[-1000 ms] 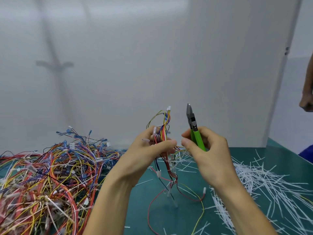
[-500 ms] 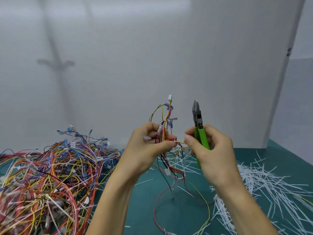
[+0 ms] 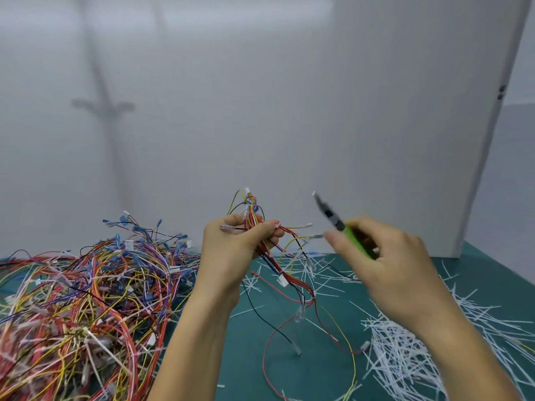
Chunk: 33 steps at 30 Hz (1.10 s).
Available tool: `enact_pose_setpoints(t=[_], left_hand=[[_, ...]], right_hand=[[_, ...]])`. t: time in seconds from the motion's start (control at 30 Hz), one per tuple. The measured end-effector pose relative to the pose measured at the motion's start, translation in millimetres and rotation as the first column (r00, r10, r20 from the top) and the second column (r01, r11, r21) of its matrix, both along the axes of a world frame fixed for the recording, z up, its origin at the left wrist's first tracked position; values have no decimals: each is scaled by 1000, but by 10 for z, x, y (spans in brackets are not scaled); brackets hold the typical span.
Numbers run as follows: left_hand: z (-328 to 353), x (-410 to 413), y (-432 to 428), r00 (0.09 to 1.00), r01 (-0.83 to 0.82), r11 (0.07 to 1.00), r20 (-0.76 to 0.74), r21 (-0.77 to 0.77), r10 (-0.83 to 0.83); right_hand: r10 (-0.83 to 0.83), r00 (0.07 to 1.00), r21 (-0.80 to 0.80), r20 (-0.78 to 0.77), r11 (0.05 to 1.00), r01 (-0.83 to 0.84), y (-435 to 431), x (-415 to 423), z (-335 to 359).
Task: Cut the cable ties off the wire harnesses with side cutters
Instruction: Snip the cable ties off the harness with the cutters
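The left hand (image 3: 240, 250) pinches a harness (image 3: 250, 218) upright at centre, its wires trailing to the desk (image 3: 240, 371) toward 6 o'clock. The right hand (image 3: 388, 261), at its 3 o'clock, is curled round the cutters (image 3: 338, 224), whose blurred tip points to 11 o'clock. The risk, I judge: loose wires fan toward the blades, so a hasty bite could nick insulation rather than a tie.

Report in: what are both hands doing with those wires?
Left hand grips the multicoloured wire harness, held up. Right hand holds the green-handled side cutters, blurred, tips clear of the wires. Nothing between them; cut white ties litter the green mat.
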<state>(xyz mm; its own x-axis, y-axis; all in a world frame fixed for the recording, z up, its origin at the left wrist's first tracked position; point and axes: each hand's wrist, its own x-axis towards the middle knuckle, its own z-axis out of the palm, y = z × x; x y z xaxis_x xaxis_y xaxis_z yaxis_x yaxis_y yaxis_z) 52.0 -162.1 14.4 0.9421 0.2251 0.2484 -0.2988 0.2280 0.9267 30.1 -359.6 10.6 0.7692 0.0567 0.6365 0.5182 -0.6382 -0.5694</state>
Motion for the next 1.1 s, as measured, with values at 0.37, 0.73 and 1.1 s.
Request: enact_pose_setpoints(t=[0.37,0.73,1.1], left_hand=[[23,-34,-26,1000,16,998,2,68,-17],[37,-56,-42,1000,-3,991,17,136,1],[33,-50,-50,1000,-13,980,16,196,10]], right_hand=[[-182,983,-445,-26,883,151,55,-26,-20],[-183,982,-415,40,891,183,81,-20,-39],[-151,987,-412,54,897,159,109,-19,-44]])
